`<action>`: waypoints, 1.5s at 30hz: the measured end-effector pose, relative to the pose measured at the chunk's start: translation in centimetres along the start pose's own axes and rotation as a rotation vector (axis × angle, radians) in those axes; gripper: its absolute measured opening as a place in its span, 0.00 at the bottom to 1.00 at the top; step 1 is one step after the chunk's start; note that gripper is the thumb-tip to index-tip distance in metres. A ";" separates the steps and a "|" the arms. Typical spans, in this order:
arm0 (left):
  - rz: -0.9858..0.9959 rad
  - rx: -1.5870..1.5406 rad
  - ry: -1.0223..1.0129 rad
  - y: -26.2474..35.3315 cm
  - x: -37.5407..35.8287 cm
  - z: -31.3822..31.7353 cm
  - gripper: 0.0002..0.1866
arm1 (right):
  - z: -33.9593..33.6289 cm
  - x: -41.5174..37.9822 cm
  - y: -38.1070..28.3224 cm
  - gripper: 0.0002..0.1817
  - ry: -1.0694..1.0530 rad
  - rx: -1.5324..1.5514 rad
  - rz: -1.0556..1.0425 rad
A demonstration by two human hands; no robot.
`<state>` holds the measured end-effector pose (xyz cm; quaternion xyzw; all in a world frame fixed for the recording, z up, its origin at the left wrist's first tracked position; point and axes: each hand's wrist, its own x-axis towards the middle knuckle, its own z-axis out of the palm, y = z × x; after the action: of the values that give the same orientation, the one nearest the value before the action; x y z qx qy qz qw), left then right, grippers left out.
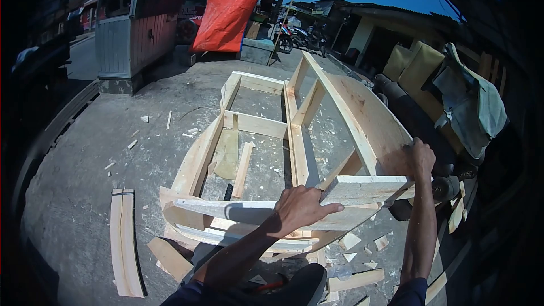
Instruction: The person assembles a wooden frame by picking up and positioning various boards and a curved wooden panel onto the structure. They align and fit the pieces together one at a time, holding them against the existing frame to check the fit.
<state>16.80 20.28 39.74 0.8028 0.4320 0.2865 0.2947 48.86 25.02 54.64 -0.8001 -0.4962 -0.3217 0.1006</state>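
A large frame point(293, 164) of pale bare wood lies on the concrete in front of me, built from long rails and short crosspieces. A curved panel point(368, 107) rises along its right side. My left hand point(300, 209) is closed over the near rail point(226, 211), thumb stretched to the right and fingertips hidden. Just right of that thumb, a short board point(365, 188) spans the near right corner. My right hand point(422, 158) is closed around the frame's right corner, where the panel meets that board's end; its fingertips are hidden too.
Two curved wooden strips, bundled together point(126, 241), lie at left near a loose offcut point(170, 259). Wood scraps point(351, 242) litter the concrete. Rolls and cushions point(419, 62) are piled at right. A red tarp point(232, 8), a kiosk point(113, 45) and motorcycles point(306, 38) stand behind.
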 end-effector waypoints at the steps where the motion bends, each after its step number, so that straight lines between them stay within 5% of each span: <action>1: -0.006 0.004 0.003 0.3 0.0 0.1 0.41 | -0.4 -0.3 0.2 0.22 0.004 -0.020 -0.004; 10: 0.114 -0.077 0.116 -0.4 -0.9 -0.2 0.36 | 2.9 1.3 1.3 0.17 0.055 0.051 -0.017; 21: 0.026 -0.122 0.148 -0.1 -1.3 0.3 0.35 | 6.9 2.4 3.0 0.14 0.176 0.150 -0.070; 24: 0.017 -0.107 0.170 -0.4 -0.8 0.5 0.33 | -0.5 -1.3 0.1 0.20 0.078 0.027 -0.151; 34: 0.023 -0.116 0.170 -0.2 -1.7 -0.4 0.33 | 0.0 -1.4 0.1 0.16 0.109 -0.008 -0.150; 37: 0.010 -0.124 0.162 0.3 -1.9 -0.2 0.32 | 5.5 2.0 2.3 0.13 0.077 0.135 -0.076; 45: 0.071 -0.141 0.150 0.0 -1.6 -0.2 0.32 | 7.6 3.0 3.9 0.15 0.141 0.126 -0.118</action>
<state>15.91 18.96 39.55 0.7712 0.4026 0.3858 0.3071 56.32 28.96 51.26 -0.7372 -0.5533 -0.3505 0.1662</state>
